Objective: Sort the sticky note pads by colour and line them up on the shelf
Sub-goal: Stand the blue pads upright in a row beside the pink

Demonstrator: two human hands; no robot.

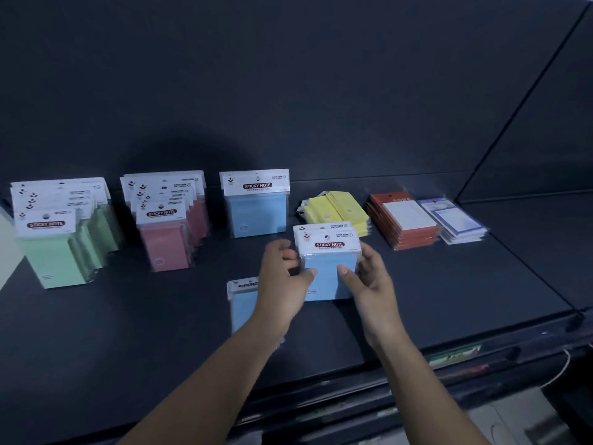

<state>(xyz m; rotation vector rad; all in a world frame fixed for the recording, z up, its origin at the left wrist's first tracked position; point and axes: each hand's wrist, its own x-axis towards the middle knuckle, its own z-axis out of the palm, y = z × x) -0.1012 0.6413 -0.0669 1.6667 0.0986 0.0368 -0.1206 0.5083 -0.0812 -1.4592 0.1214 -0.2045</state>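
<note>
Both my hands grip a small stack of blue sticky note packs (pixel 329 261) above the middle of the dark shelf (pixel 128 332). My left hand (pixel 282 277) holds its left side, thumb on the front. My right hand (pixel 365 277) holds the right side the same way. Another blue pack (pixel 242 303) lies flat under my left forearm. One blue pack (pixel 256 203) stands upright at the back. A row of green packs (pixel 61 232) stands far left, a row of pink packs (pixel 170 220) beside it.
Yellow pads (pixel 333 210) lie flat behind the held stack. A pile of red-backed pads (pixel 404 223) and a pile of purple-framed pads (pixel 455 220) sit to the right. The shelf's front rail (pixel 417 380) runs below my forearms.
</note>
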